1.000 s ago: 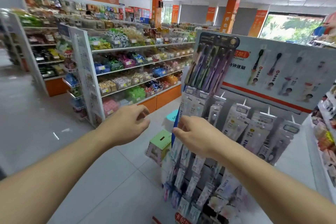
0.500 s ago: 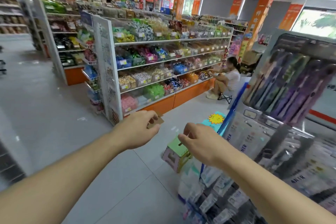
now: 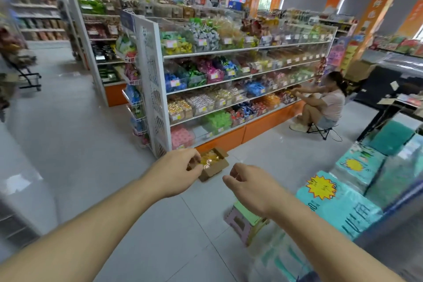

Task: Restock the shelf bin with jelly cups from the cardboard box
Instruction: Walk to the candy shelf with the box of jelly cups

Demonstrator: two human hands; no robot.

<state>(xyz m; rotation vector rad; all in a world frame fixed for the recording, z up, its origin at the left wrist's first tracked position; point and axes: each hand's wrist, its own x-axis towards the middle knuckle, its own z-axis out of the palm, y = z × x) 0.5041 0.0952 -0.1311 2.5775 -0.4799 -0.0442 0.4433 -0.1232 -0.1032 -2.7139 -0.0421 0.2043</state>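
Observation:
An open cardboard box [image 3: 216, 167] sits on the floor at the near end of the candy shelf [image 3: 240, 49], and orange-yellow jelly cups [image 3: 209, 158] show inside it. My left hand [image 3: 176, 171] is stretched forward with loosely curled fingers and holds nothing; in the head view it overlaps the box's left edge, but the box lies farther away. My right hand [image 3: 249, 186] hangs to the right of the box, fingers apart and empty. Clear bins of wrapped sweets fill the shelf; a bin on the lowest shelf [image 3: 201, 131] looks nearly empty.
A person [image 3: 325, 104] sits on a folding stool at the shelf's far end. A small green and pink step stool [image 3: 243, 221] stands under my right forearm. Stacked teal packs [image 3: 341, 204] line the right. A white mesh end panel [image 3: 151, 89] carries hanging goods.
My view has swung left and down, away from the toothbrush rack, and the candy shelf has come nearer. The cardboard box has come into sight by my left hand. Both hands stay outstretched.

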